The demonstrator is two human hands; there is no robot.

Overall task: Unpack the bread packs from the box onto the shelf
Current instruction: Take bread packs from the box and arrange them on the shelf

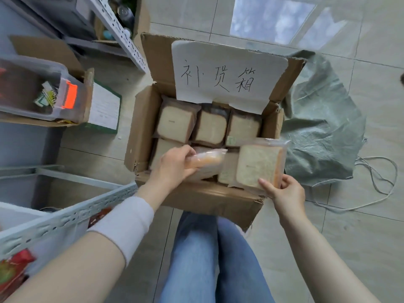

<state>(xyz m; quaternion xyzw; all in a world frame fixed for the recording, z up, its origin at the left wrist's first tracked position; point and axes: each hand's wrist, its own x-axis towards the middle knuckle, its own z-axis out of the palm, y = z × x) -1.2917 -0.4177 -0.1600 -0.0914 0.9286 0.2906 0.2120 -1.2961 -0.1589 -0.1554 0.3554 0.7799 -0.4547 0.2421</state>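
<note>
Currently, going left to right: the grey metal shelf (72, 215) stands at my left, its slotted rail just beside my left forearm. My left hand (175, 165) is closed around one sliced bread pack (207, 160), held edge-on above the near row of the cardboard box (196, 200). My right hand (286, 191) pinches the lower corner of a second bread pack (258, 165), lifted upright at the box's near right corner. Three packs (209, 127) remain in the far row, others beneath. Recommendation: grip by the wrapper edges, not the slices, lift clear of the flaps, then swing left to the shelf without squeezing.
</note>
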